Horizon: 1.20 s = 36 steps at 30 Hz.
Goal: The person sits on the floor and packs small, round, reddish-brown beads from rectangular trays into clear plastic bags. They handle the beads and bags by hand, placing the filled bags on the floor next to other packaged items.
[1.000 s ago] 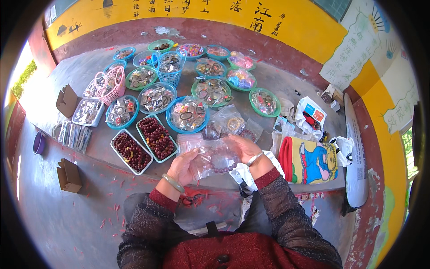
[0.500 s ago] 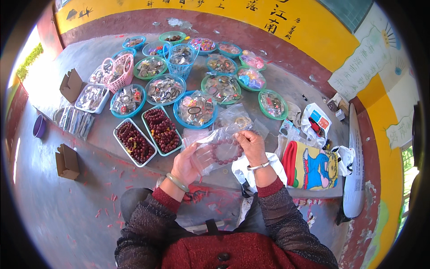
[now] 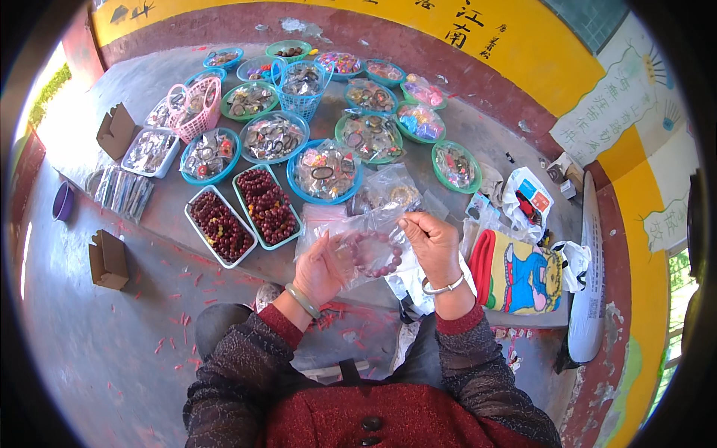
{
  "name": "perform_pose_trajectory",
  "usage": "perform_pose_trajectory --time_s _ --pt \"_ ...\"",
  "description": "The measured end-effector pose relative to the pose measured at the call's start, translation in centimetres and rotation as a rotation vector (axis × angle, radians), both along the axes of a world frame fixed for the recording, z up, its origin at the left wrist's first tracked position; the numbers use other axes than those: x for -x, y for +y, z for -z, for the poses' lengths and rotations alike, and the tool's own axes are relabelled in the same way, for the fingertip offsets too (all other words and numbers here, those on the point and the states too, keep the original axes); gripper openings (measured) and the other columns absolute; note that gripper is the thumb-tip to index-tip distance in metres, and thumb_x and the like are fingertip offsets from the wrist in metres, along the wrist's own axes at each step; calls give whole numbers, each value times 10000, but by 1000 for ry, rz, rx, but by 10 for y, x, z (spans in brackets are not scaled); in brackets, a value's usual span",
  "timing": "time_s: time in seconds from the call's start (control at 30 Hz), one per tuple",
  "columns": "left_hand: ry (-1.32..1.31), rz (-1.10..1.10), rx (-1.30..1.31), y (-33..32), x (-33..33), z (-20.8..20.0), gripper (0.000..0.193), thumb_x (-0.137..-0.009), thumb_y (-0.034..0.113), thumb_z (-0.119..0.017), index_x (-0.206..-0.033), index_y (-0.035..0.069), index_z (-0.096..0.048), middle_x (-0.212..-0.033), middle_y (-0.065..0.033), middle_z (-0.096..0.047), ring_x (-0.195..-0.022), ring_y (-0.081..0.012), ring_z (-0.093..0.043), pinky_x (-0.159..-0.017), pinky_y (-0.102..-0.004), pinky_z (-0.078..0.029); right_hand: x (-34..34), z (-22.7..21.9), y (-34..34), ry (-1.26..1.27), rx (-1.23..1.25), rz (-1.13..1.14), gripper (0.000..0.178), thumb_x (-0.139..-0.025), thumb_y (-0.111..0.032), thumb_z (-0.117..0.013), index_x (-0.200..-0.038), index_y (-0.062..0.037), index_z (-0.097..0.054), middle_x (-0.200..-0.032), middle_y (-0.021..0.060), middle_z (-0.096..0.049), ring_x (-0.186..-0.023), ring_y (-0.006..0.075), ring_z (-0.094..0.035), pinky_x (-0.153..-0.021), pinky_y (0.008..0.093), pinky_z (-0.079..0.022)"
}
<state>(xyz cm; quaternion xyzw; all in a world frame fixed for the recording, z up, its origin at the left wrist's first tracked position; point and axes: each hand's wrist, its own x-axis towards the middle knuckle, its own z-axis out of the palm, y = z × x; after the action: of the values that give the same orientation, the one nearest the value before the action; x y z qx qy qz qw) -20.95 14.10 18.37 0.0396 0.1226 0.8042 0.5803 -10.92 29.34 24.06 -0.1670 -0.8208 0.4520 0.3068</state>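
Note:
A small clear plastic bag (image 3: 345, 245) is stretched between my hands, above the near edge of the grey platform. My left hand (image 3: 320, 269) grips its left side, thumb on top. A dark pink bead bracelet (image 3: 393, 263) hangs in a ring between my hands, and its left part shows through the film. Whether the whole ring lies inside the bag I cannot tell. My right hand (image 3: 435, 243) pinches the bag's upper right edge between thumb and fingertips. Just beyond lie more clear bags (image 3: 387, 183), one with a pale beaded bracelet in it.
Two trays of dark red bead bracelets, one white (image 3: 252, 252) and one pale green (image 3: 298, 228), stand left of my hands. Several basins, like the blue basin (image 3: 293, 184), hold bagged trinkets behind. A folded colourful blanket (image 3: 515, 272) lies right; an open cardboard box (image 3: 109, 260) sits left.
My right hand has shifted right and slightly down. The bracelet has slipped a little lower and left, with more bag film around it. My left hand moved slightly.

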Motion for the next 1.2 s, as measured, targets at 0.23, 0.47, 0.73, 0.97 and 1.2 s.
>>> perform_pose_trajectory --time_s 0.23,0.47,0.73,0.97,1.2 --pt "-124 104 140 7 -5 23 580 -869 516 -321 -1170 32 -429 -1061 -103 -539 -983 -263 -528 -849 -418 -416 -9 -25 -9 -118 621 -103 154 -792 -152 -639 -838 -6 -633 -539 -81 -444 -444 -1 -347 -398 165 -247" --pt "-52 26 202 13 -9 37 424 -899 403 -369 -1108 47 -468 -1006 -80 -559 -915 -217 -554 -779 -361 -469 -11 -19 -3 -5 576 -13 162 -792 -166 -639 -835 -10 -632 -530 -81 -440 -415 -9 -324 -368 168 -214" --pt "15 -367 511 5 34 72 250 -923 264 -375 -877 47 -488 -794 -81 -581 -763 -198 -587 -711 -325 -488 -12 -13 13 160 655 151 144 -776 -162 -648 -815 -25 -630 -535 -82 -422 -405 -11 -295 -360 153 -194" --pt "45 -726 885 -26 144 82 162 -897 189 -402 -861 56 -488 -756 -76 -575 -686 -209 -587 -627 -377 -502 -1 3 19 89 661 171 132 -785 -151 -642 -804 -22 -622 -513 -74 -418 -375 -9 -300 -339 154 -196" --pt "144 -920 1072 -107 236 109 82 -853 159 -474 -876 84 -498 -725 -30 -543 -662 -192 -563 -660 -419 -478 8 12 20 40 665 128 140 -794 -151 -633 -807 -12 -622 -525 -78 -426 -404 -11 -315 -361 156 -200"
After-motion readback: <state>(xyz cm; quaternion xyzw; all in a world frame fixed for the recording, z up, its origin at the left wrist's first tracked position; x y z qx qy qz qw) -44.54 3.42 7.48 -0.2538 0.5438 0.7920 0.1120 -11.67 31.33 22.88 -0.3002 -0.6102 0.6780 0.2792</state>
